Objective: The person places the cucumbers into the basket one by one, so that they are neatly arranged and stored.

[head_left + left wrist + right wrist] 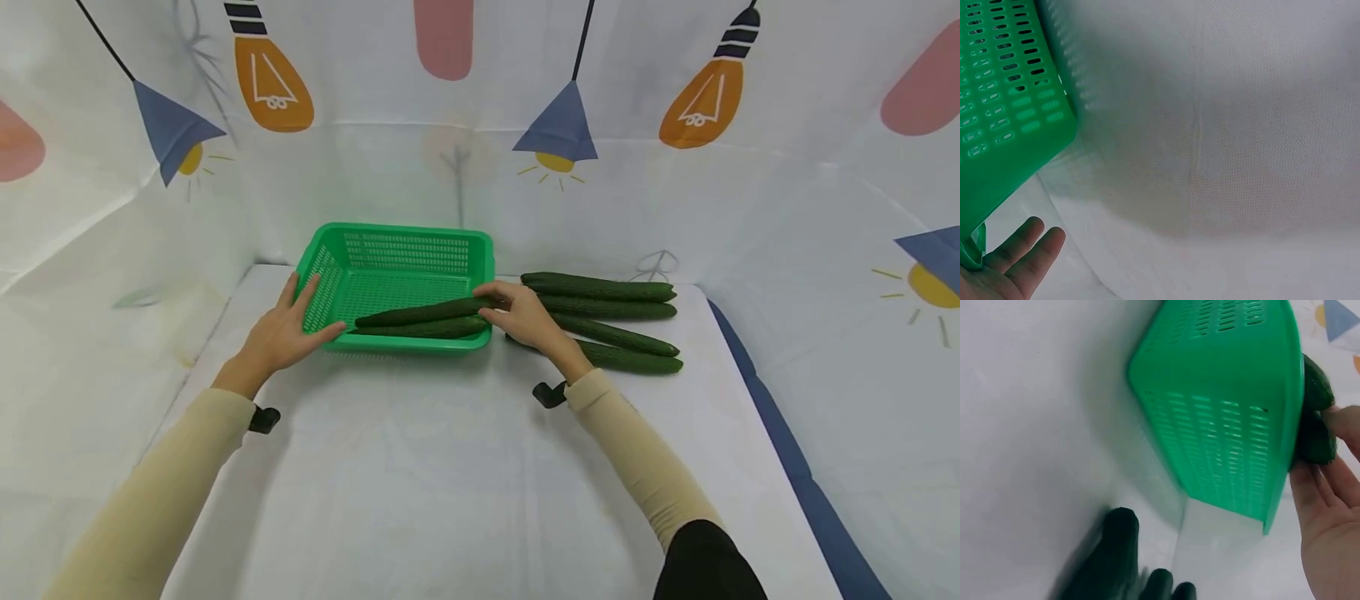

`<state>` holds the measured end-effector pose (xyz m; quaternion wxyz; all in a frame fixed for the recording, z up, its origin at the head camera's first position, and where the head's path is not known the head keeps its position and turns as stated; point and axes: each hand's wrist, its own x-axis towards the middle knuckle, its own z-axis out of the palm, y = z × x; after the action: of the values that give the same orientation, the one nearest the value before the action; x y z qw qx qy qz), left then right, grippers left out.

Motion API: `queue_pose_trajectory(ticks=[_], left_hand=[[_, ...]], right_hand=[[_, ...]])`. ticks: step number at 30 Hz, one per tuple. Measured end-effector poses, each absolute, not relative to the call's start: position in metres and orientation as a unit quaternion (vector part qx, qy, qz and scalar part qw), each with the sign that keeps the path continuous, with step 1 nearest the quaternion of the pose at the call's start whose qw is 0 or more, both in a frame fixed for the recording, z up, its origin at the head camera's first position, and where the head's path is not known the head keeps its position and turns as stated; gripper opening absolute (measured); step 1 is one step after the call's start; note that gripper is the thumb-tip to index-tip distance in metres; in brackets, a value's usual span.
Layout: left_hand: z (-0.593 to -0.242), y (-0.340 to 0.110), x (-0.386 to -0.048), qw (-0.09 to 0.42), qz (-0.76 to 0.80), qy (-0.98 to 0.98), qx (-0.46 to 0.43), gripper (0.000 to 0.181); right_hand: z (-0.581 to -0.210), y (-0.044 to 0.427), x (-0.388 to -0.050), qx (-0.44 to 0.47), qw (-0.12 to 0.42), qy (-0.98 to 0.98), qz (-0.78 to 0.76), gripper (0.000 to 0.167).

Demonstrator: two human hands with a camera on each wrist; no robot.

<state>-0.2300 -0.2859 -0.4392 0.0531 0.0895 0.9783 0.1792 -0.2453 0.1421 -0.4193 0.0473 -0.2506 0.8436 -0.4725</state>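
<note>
Observed farther cucumber [422,314] inside green basket [397,287], lying lengthwise by the near wall, right end at the right rim, in the right hand's pinch. Logged nearer cucumber [420,329] just beside it, also in the basket; noted right ends of both above the rim in the right wrist view.

Recorded right hand [525,317] as nearly closed, with thumb on one side of the farther cucumber's right end and fingers on the other. Recorded left hand [281,333] as wide open at the basket's near left corner: fingers straight and spread, thumb stretched along the near rim, in contact with the basket only. Placed farther cucumber between the hands, left tip near the left thumb.

Counted four more cucumbers [607,309] in a loose row right of the basket, partly behind the right hand and wrist.

Noted white cloth [420,467] under everything, blue strip [780,450] along its right edge, and pale backdrop [360,183] behind, printed with blue lampshades [558,125] and orange bulbs [273,83]. Noted beige sleeves [172,475] on both arms.
</note>
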Motion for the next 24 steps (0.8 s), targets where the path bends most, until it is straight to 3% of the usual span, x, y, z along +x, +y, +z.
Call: queue_pose_trajectory(ticks=[18,24], left_hand=[[-0.442,-0.287,-0.231,0.052,0.178,0.979,0.088,0.103],[-0.441,-0.286,-0.230,0.048,0.180,0.979,0.088,0.103]], right_hand=[[-0.413,0.187,-0.246,-0.256,0.062,0.866,-0.424,0.047],[-0.417,0.222,-0.241,-0.220,0.068,0.893,-0.386,0.060]])
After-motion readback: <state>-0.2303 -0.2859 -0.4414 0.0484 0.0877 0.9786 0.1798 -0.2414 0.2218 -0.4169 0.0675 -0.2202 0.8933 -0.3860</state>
